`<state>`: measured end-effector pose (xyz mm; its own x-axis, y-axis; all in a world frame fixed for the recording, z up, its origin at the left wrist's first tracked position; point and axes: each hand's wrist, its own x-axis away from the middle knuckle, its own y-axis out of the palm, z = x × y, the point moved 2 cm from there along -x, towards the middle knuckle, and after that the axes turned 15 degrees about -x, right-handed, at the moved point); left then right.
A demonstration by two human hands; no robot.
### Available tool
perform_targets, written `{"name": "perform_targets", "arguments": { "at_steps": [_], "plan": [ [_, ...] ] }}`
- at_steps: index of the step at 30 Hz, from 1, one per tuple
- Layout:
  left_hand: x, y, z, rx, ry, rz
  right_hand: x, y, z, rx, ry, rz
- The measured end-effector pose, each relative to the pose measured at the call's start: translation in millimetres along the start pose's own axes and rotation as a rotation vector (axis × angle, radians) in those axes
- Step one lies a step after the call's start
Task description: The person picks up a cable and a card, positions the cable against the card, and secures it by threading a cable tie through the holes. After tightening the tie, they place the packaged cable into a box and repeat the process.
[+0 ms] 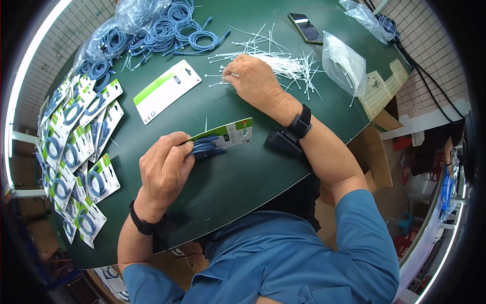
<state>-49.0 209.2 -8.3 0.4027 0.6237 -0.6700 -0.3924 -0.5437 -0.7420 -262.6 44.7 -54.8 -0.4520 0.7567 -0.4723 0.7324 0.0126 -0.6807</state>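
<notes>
Card [240, 132], printed green-and-white, and blue cable [204, 146], gripped in left hand [166, 166], nine o'clock! Right hand [257, 85]: twelve, by white ties [289, 66], grip unclear.

Green table [243, 182]: blue cable coils [163, 33], white ties [284, 65], carded cables [78, 139], phone [306, 28].

Wears a blue short-sleeved shirt [283, 248] with pockets [326, 295], a black left wristband [142, 221] and a black right wristband [300, 122].

Packing workshop: a green worktable [228, 185] bears coiled blue cables [163, 34] at eleven o'clock, heaped carded cables [94, 183] at nine, and loose white ties [284, 66] at one.
</notes>
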Motion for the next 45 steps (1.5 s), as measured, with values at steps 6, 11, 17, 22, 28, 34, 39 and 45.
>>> {"name": "perform_targets", "arguments": {
  "at_steps": [6, 11, 17, 22, 28, 34, 39, 45],
  "plan": [
    [-7.3, 3.8, 0.2, -0.024, 0.043, 0.014, -7.1, -7.5, -1.4, -0.392, 0.084, 0.090],
    [-22.9, 4.2, -3.2, -0.024, 0.090, -0.011, -8.1, -13.8, 0.5, -0.579, 0.233, 0.083],
    [-23.0, 17.2, 3.3, 0.015, 0.101, 0.024, -7.0, -12.7, 7.7, -0.562, 0.225, 0.056],
    [-17.6, 14.2, 0.2, 0.020, 0.092, 0.020, -8.1, -6.9, 8.3, -0.542, 0.163, 0.034],
    [-16.9, 24.5, -1.8, 0.081, 0.108, 0.016, -2.6, -13.6, 17.2, -0.191, -0.221, 0.069],
    [9.0, 24.9, -20.5, -0.073, 0.041, -0.074, -34.2, 1.2, 29.3, -0.333, -0.439, 0.445],
    [8.2, 28.9, -22.6, -0.071, -0.012, -0.095, 13.6, -104.6, -50.3, -0.578, -0.367, 0.716],
    [-1.7, 42.5, -20.1, -0.048, 0.020, -0.104, 205.5, -194.2, -58.3, -1.054, 0.183, 0.810]
  ]
}}
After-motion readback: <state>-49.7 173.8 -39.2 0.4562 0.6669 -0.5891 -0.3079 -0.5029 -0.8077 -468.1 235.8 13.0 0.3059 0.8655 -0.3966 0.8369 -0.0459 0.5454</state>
